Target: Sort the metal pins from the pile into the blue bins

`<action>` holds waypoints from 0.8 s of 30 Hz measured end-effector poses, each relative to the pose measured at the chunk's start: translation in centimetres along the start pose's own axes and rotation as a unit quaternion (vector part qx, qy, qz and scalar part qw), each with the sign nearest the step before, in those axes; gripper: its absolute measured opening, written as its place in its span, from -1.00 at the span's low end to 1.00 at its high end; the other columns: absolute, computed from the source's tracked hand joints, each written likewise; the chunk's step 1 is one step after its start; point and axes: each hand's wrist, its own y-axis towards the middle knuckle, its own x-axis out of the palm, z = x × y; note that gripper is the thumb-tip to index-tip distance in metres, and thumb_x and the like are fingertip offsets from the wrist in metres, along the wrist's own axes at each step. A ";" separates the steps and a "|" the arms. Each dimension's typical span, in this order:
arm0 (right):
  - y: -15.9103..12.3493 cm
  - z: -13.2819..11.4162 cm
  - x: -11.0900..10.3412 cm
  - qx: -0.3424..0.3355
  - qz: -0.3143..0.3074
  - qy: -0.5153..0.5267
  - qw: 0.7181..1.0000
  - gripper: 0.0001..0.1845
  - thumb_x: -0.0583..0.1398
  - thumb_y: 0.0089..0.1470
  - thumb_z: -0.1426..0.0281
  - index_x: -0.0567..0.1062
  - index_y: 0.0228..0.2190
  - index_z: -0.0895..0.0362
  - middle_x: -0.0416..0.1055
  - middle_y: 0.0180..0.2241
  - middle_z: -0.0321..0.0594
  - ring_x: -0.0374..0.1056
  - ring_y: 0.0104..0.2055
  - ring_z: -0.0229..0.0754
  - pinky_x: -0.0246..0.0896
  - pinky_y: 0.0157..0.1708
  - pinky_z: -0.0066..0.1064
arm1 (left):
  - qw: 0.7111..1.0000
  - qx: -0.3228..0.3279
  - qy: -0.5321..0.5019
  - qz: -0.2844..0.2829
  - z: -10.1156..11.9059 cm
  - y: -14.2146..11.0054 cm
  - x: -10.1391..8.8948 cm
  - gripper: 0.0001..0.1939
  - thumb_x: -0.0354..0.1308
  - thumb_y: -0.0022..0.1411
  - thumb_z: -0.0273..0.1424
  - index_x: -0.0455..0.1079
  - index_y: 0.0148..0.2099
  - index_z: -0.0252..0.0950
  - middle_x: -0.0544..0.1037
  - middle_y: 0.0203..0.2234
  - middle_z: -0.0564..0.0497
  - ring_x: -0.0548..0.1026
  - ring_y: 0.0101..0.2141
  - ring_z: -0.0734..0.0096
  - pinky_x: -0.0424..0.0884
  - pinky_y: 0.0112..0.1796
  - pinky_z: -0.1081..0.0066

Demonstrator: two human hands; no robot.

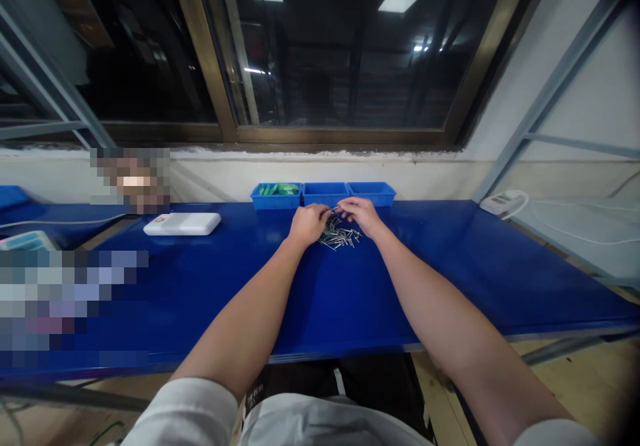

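Observation:
A pile of thin silvery metal fasteners (343,236), like small screws or rivets, lies on the blue tabletop (330,299). Over the pile's left side, my left hand (307,224) is closed, its fingertips pinched on a small metal fastener (335,210). My right hand (363,215) pinches from the other side, its fingertips meeting the same spot between the hands. The exact shape of the pinched fastener is too small to tell. Some of the pile is hidden behind my fingers.
Three joined blue bins stand behind my hands: the left bin (277,201) holds green packets; the middle bin (327,188) and right bin (371,199) sit beside it. A white box-like device (183,224) lies left. A power strip (503,202) is at far right.

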 end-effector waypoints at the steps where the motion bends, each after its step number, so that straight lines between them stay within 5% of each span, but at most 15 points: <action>1: 0.1 0.0 -0.1 -0.002 0.017 0.000 1.000 -0.71 0.25 -0.22 0.24 0.52 -0.41 0.16 0.49 -0.47 -0.19 0.29 -0.51 -0.27 0.07 -0.60 -0.48 | 1.000 -0.007 -0.006 0.007 0.0 0.0 0.0 -0.73 -0.02 0.24 -0.29 0.42 -0.11 -0.26 0.54 -0.30 -0.05 0.47 -0.25 0.33 0.33 -0.20 0.40; 11: 1.1 0.9 -2.7 -0.050 0.240 -0.131 0.961 -0.68 0.17 -0.19 0.37 0.54 -0.32 0.19 0.51 -0.35 -0.15 0.39 -0.29 -0.14 0.26 -0.18 -0.31 | 0.997 -0.067 0.004 0.024 -0.9 0.0 0.2 -0.70 0.01 0.20 -0.33 0.37 -0.06 -0.32 0.49 -0.19 -0.12 0.45 -0.17 0.24 0.33 -0.12 0.31; 18: 1.9 2.0 -3.8 -0.008 0.231 -0.152 0.961 -0.42 0.19 -0.23 0.43 0.42 -0.06 0.16 0.44 -0.10 -0.12 0.36 -0.20 -0.14 0.23 -0.09 -0.24 | 0.996 -0.084 0.028 -0.020 -0.9 -0.1 0.3 -0.70 -0.01 0.20 -0.33 0.35 -0.04 -0.29 0.46 -0.14 -0.10 0.42 -0.13 0.23 0.32 -0.08 0.30; 24: 1.2 0.7 -2.9 0.016 0.171 -0.069 0.983 -0.18 0.22 -0.26 0.46 0.20 0.12 0.12 0.29 0.06 -0.04 0.37 -0.24 -0.18 0.30 -0.25 -0.33 | 0.996 -0.071 0.015 -0.051 -1.3 -0.2 0.8 -0.67 -0.05 0.23 -0.29 0.32 -0.02 -0.28 0.43 -0.11 -0.10 0.39 -0.07 0.25 0.28 -0.03 0.32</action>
